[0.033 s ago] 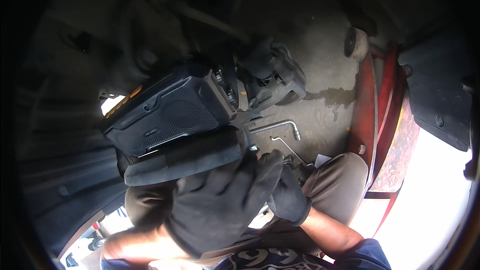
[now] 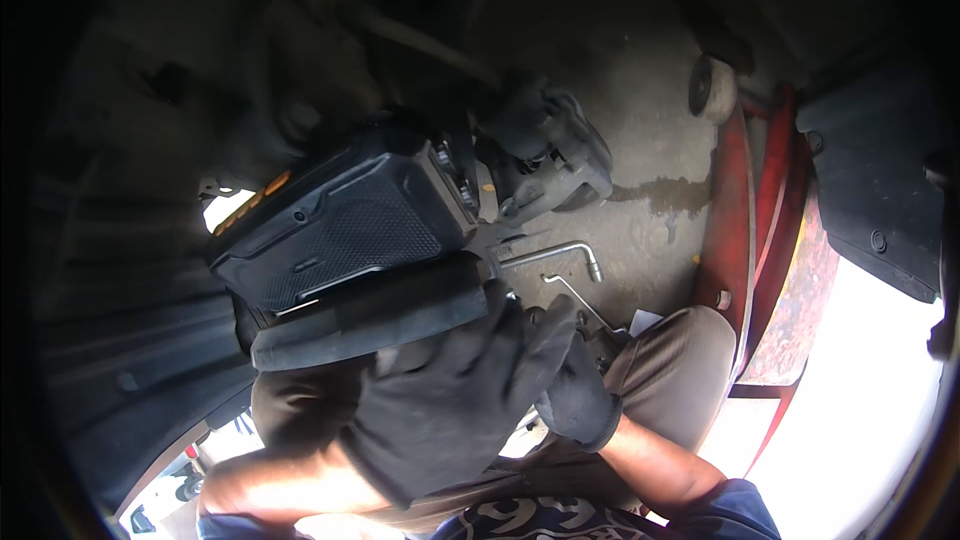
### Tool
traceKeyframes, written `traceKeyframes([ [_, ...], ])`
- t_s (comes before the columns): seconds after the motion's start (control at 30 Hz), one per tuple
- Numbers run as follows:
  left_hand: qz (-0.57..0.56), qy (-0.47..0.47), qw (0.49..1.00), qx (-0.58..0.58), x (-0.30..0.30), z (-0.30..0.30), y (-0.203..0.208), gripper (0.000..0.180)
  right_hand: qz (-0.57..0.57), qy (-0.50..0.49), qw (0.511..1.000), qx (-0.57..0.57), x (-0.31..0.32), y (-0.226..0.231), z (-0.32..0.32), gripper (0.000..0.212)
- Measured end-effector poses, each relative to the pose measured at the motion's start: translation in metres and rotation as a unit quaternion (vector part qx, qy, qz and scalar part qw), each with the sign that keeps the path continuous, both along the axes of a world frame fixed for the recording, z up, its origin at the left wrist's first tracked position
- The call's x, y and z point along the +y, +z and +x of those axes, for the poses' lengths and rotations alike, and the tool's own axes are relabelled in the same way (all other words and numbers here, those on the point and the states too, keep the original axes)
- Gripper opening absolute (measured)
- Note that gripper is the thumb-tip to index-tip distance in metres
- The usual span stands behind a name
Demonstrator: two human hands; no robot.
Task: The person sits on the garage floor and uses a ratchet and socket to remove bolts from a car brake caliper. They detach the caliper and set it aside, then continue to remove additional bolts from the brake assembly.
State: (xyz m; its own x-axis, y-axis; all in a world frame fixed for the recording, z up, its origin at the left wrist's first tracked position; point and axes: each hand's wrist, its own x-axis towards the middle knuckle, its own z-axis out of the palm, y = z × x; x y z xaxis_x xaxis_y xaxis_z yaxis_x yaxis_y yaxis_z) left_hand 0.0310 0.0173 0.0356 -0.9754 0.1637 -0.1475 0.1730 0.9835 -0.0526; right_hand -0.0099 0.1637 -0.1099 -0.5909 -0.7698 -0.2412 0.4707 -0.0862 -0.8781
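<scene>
Both my hands wear dark grey work gloves and meet in front of my lap. My left hand (image 2: 435, 405) is closed, its fingers curled forward and blurred, with small metal parts (image 2: 540, 317) at the fingertips. Pressed close beside it, my right hand (image 2: 580, 400) is closed too, its fingers partly behind the left. What either hand grips is hidden. Just ahead on the floor lie an L-shaped socket wrench (image 2: 560, 250) and a thin bent metal rod (image 2: 585, 302). A black speaker-like box (image 2: 350, 225) with orange buttons and a thick dark handle (image 2: 370, 325) sits to the left.
A brake caliper-like metal part (image 2: 560, 160) stands beyond the box, with a dark stain on the concrete floor (image 2: 650, 140). At the right is a red floor jack (image 2: 735, 220) with a wheel (image 2: 712, 88). Dark panels (image 2: 875, 200) edge the right side. Vehicle underparts loom at the upper left.
My left hand has shifted slightly to the right and its fingers have turned. The black box and its handle sit slightly further right in view. My right hand stays about where it was.
</scene>
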Motion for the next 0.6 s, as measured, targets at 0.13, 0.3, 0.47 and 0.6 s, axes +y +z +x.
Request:
traceKeyframes([
  [0.13, -0.073, -0.054, 0.994, -0.063, -0.011, -0.017, -0.028, 0.069, 0.011, -0.025, 0.998, 0.063, -0.003, -0.008, 0.008, 0.032],
  [0.3, -0.055, -0.028, 0.995, -0.075, -0.021, -0.02, -0.031, 0.065, -0.055, -0.021, 0.993, -0.102, -0.007, -0.01, 0.015, 0.033],
  [0.47, -0.034, -0.014, 0.996, -0.078, -0.024, -0.026, -0.03, 0.062, -0.087, 0.005, 0.977, -0.196, 0.0, -0.016, 0.013, 0.032],
  [0.6, -0.015, -0.006, 0.997, -0.078, -0.027, -0.028, -0.03, 0.06, -0.133, 0.058, 0.966, -0.212, 0.01, -0.024, 0.006, 0.041],
])
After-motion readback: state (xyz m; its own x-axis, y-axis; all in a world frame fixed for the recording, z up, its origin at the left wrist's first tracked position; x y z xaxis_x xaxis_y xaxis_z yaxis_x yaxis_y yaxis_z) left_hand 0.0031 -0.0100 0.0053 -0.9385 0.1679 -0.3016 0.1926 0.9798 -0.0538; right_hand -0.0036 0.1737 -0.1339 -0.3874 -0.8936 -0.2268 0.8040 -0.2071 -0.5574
